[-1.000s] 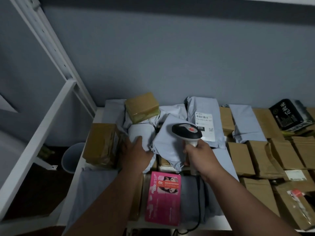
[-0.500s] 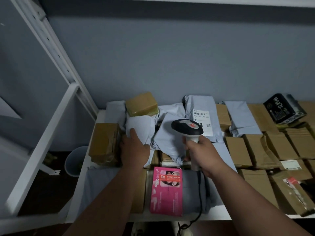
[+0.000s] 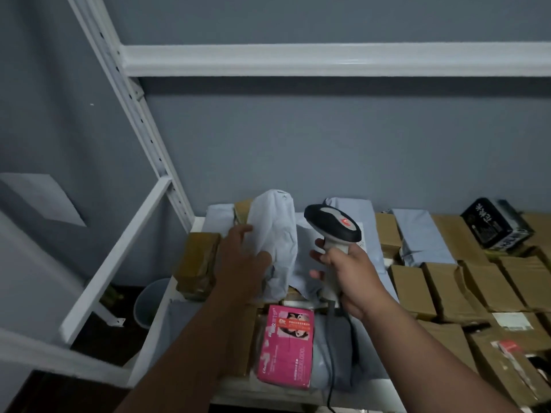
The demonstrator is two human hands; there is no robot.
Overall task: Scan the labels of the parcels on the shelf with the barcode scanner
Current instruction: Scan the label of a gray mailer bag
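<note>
My left hand [image 3: 241, 257] grips a white soft mailer parcel [image 3: 275, 234] and holds it upright above the pile at the shelf's left end. My right hand [image 3: 351, 275] grips the handle of the barcode scanner [image 3: 332, 226], whose black and grey head sits just right of the lifted parcel. No label shows on the parcel's visible side. Grey mailers [image 3: 420, 236] and brown cardboard boxes [image 3: 411, 287] cover the white shelf [image 3: 176, 323]. A pink box [image 3: 287, 347] lies at the front edge below my hands.
A white shelf upright [image 3: 131, 102] and an upper shelf beam [image 3: 328, 62] frame the bay. A black box with white characters [image 3: 495, 225] stands at the back right. A grey bin [image 3: 149, 302] sits on the floor to the left. The scanner cable [image 3: 331, 383] hangs over the front edge.
My left hand has lifted the white mailer from the pile and stood it upright. The scanner has risen and tilted beside it. The view has tipped up, showing the upper shelf beam.
</note>
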